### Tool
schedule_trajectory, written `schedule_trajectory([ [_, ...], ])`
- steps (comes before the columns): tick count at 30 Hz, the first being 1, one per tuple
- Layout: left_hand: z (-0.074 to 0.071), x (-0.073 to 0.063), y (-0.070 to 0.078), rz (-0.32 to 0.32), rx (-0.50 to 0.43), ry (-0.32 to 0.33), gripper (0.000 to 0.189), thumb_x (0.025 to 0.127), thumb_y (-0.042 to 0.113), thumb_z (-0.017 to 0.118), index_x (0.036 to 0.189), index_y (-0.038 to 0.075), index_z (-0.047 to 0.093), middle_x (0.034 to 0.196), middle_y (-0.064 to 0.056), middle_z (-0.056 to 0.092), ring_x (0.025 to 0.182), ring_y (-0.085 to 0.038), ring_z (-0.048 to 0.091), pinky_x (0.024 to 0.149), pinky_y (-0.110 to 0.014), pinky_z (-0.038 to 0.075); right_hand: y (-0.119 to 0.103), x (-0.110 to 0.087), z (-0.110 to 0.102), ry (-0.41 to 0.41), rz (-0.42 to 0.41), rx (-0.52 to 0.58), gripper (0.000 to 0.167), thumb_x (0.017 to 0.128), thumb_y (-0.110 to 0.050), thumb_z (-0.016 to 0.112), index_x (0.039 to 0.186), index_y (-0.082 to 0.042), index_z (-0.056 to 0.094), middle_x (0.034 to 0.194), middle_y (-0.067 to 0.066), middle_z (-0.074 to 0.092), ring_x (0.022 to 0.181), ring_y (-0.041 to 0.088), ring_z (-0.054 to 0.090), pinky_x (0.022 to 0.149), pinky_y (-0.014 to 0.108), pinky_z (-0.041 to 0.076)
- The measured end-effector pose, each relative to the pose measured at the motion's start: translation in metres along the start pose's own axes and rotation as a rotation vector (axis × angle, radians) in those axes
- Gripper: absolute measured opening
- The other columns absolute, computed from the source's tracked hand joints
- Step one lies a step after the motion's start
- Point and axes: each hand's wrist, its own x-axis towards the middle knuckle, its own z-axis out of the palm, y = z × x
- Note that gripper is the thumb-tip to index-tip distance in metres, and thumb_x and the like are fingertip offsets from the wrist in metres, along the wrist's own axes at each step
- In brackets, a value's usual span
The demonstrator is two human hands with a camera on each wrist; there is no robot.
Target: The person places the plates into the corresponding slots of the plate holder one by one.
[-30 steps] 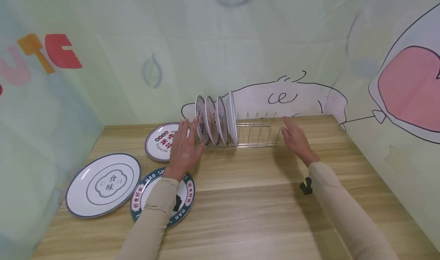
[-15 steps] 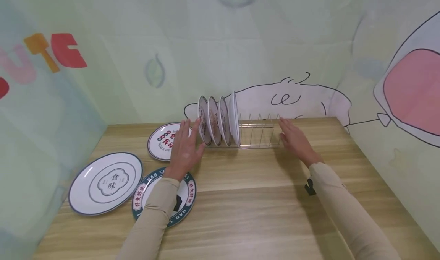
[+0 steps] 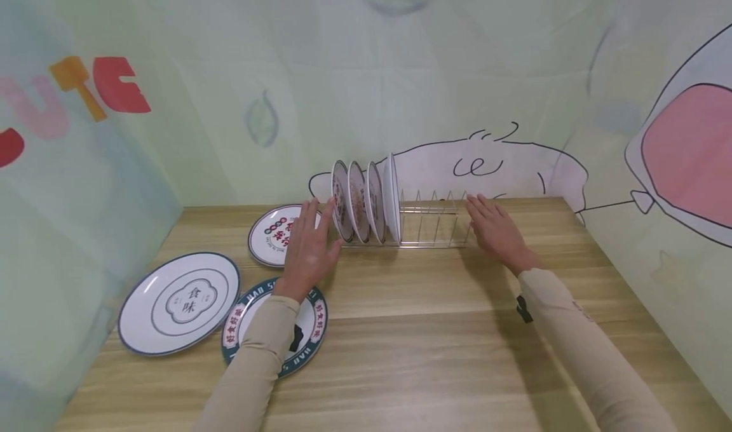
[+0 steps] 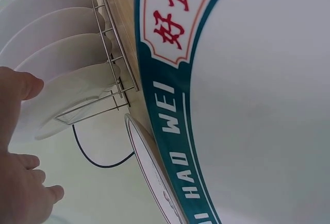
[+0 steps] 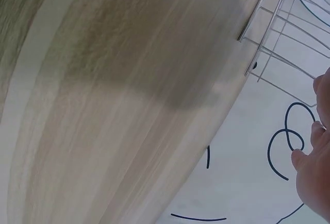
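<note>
A wire dish rack [image 3: 434, 246] stands at the back of the table, with several plates [image 3: 341, 197] upright in its left half. My left hand [image 3: 309, 254] is at the rack's left end, fingers extended, holding nothing. In the left wrist view its thumb [image 4: 31, 86] is near the outermost plate; whether it touches cannot be told. My right hand [image 3: 499, 234] is at the rack's right end with fingers straight, and in the right wrist view its fingers [image 5: 317, 131] lie close to the wire end [image 5: 283, 87]. Contact there is unclear.
Left of the rack lies a small plate [image 3: 269, 241] with red characters, partly behind my left hand. A large white plate [image 3: 143, 311] and a green-rimmed plate [image 3: 319, 321] lie nearer; my left forearm crosses above the latter. A small black object [image 3: 523, 309] sits beside my right sleeve.
The whole scene has shifted slightly right in the head view. My right hand's fingers have come a little closer to the rack's end. My left hand stays almost where it was.
</note>
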Motion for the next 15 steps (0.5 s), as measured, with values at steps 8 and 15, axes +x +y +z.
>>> schedule_trajectory([
  [8,-0.0005,-0.0004,-0.0025,0.012,0.011,0.001,0.083,0.092,0.026,0.069,0.16,0.023,0.022,0.166,-0.02,0.019,0.155,-0.038,0.015,0.125,-0.057,0.016,-0.0013,0.0002,-0.0016,0.002,0.007,0.013,0.05,0.105,-0.01,0.042,0.151,0.007,0.033,0.159,0.023,0.033,0.15,0.042,0.027,0.124,0.057,0.021],
  [15,-0.0071,-0.0085,-0.0085,-0.001,0.009,-0.007,0.08,0.09,0.023,0.069,0.158,0.019,0.026,0.164,-0.021,0.022,0.154,-0.038,0.018,0.125,-0.056,0.018,-0.0027,0.0013,0.0003,0.031,-0.003,0.039,0.05,0.103,-0.009,0.044,0.149,0.009,0.035,0.158,0.025,0.035,0.148,0.043,0.029,0.122,0.06,0.023],
])
